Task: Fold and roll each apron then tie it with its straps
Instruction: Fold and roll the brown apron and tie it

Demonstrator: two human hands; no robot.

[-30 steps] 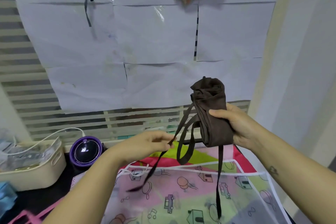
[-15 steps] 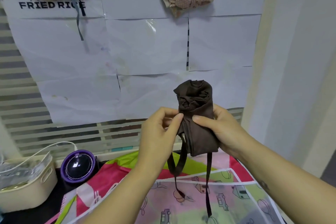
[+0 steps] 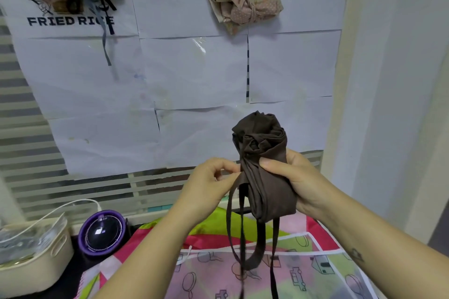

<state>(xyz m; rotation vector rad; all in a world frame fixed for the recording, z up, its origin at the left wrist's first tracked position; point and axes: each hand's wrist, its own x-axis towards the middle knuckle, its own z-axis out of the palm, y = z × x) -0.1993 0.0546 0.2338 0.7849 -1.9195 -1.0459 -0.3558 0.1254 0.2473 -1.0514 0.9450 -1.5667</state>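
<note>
R hand grips rolled brown apron; L hand pinches strap.

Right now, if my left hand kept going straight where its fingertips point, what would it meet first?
The rolled brown apron: the left hand, pinching a strap, points right at its side, apparently touching. The right hand grips the far side.

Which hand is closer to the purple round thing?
Left. The left hand, pinching a strap, is above and right of the purple round thing. The right hand, gripping the brown roll, is farther right.
</note>
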